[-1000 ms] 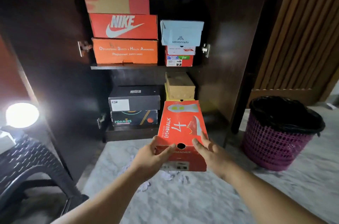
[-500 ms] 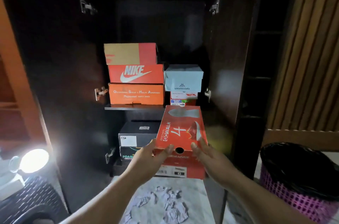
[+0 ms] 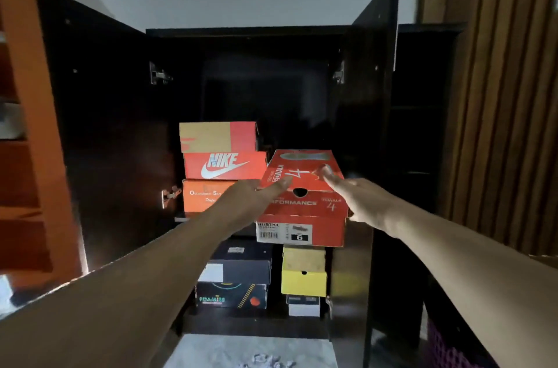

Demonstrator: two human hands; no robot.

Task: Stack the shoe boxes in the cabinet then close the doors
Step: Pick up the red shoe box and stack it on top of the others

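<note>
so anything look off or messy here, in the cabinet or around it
Mostly tidy: the boxes sit in square stacks. The tan-and-red box atop the Nike box has a scuffed, torn-looking patch on its front. Crumpled paper scraps lie on the floor in front of the cabinet.

Both cabinet doors (image 3: 99, 138) are standing wide open beside my arms. The orange stack (image 3: 222, 167) is filling the upper shelf's left side; dark space above and to its right is lying open.
</note>
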